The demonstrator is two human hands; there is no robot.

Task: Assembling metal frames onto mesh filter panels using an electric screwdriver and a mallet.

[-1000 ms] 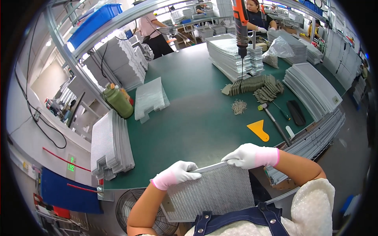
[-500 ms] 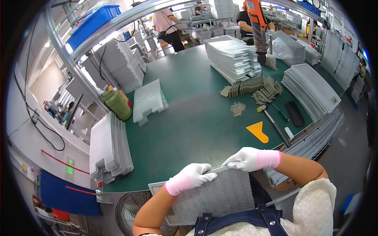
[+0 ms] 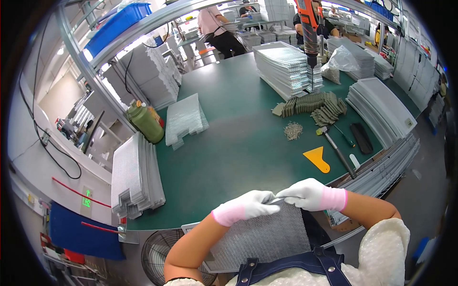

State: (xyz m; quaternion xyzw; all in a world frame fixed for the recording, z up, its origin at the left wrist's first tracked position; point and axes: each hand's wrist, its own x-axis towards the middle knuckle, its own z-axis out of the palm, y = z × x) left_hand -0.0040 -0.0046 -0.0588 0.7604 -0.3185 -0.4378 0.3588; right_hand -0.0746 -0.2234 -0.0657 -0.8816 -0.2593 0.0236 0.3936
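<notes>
I hold a grey finned metal panel upright against my lap at the near edge of the green table. My left hand, in a white glove with a pink cuff, grips the panel's top edge. My right hand, gloved the same way, pinches that top edge just to the right, its fingertips almost touching the left hand's. The lower part of the panel is hidden behind my apron.
On the table lie a yellow scraper, a hammer, a heap of small screws, brown pieces, a green bottle and stacks of finned panels. An orange power screwdriver hangs overhead. People work at the far benches.
Both hands have slid toward each other along the panel's top edge and now nearly meet. The view has tilted a little, bringing the far benches lower.
</notes>
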